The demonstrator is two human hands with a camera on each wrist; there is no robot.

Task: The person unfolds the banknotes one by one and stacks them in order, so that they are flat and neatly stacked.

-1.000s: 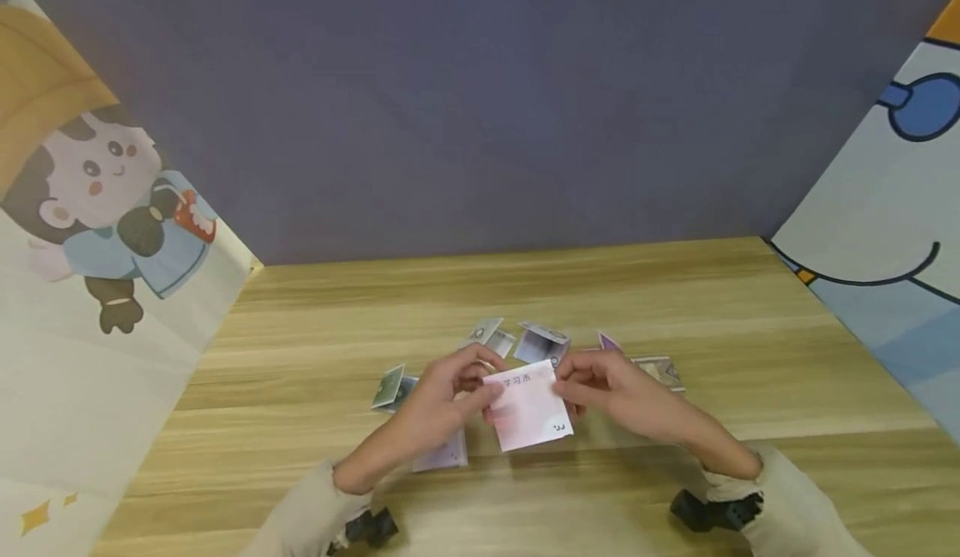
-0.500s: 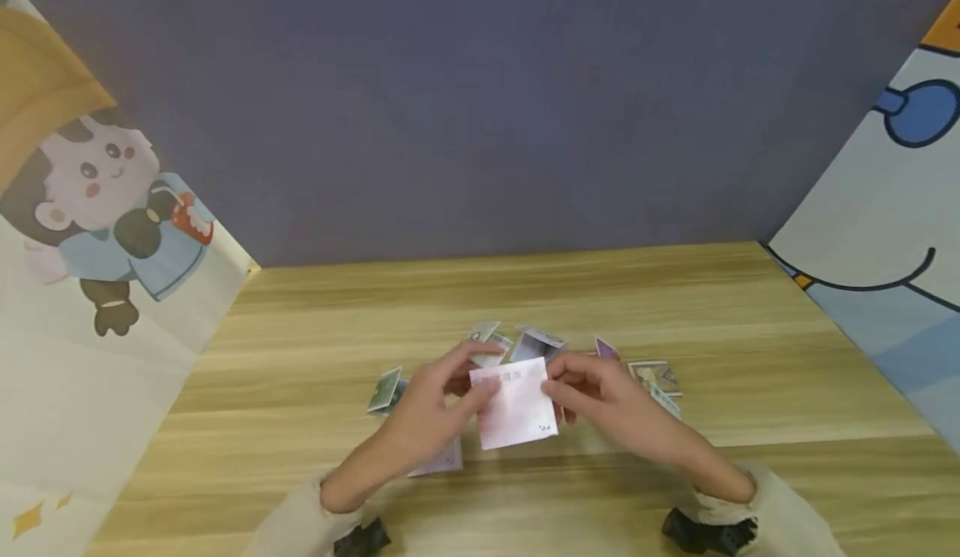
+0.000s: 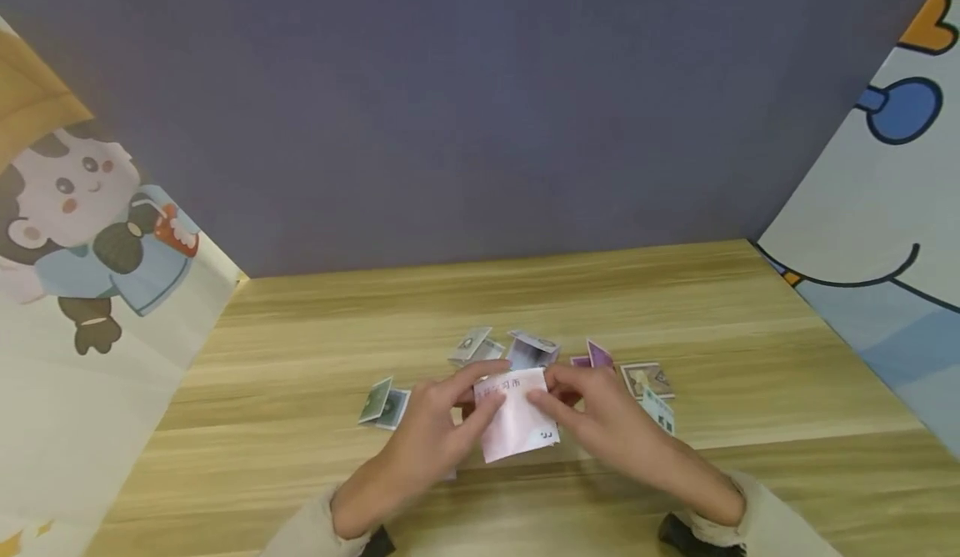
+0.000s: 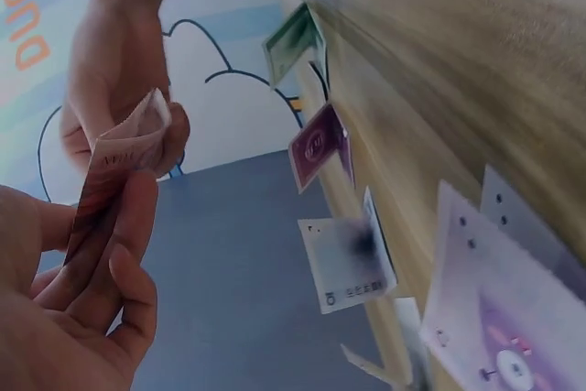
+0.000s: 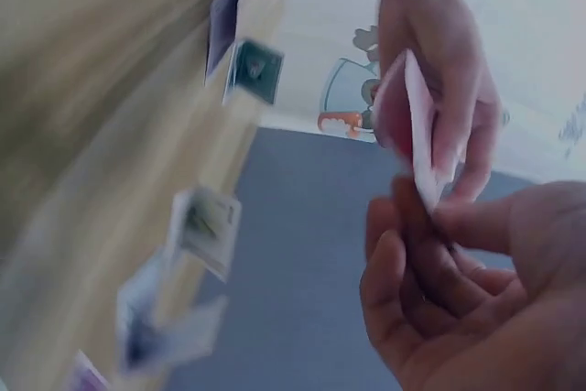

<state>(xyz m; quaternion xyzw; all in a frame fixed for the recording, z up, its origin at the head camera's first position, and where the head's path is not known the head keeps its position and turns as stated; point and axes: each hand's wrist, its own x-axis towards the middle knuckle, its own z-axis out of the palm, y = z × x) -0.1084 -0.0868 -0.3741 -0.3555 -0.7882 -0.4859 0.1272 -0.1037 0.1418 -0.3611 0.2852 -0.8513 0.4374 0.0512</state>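
Observation:
A pink folded play banknote (image 3: 519, 428) is held up above the table between both hands, its printed characters along the top edge. My left hand (image 3: 444, 424) pinches its left side, thumb in front and fingers behind. The right hand (image 3: 603, 417) pinches the upper right side, with its thumb lying across the front. In the left wrist view the banknote (image 4: 119, 167) appears edge-on, its folded halves slightly parted at the far end. From the right wrist, the fold of the banknote (image 5: 417, 125) shows a reddish inner face.
Several folded play banknotes stand around the hands: green (image 3: 384, 404), grey (image 3: 474, 347), bluish (image 3: 534, 352), purple (image 3: 594, 355) and pale green (image 3: 658, 412). A brown note (image 3: 645, 376) lies near the right wrist. A lilac note (image 4: 513, 318) is mostly hidden under the left forearm in the head view.
The hands have drawn slightly closer together on the pink banknote, and the right thumb has slid further over its front. The head view has shifted a little.

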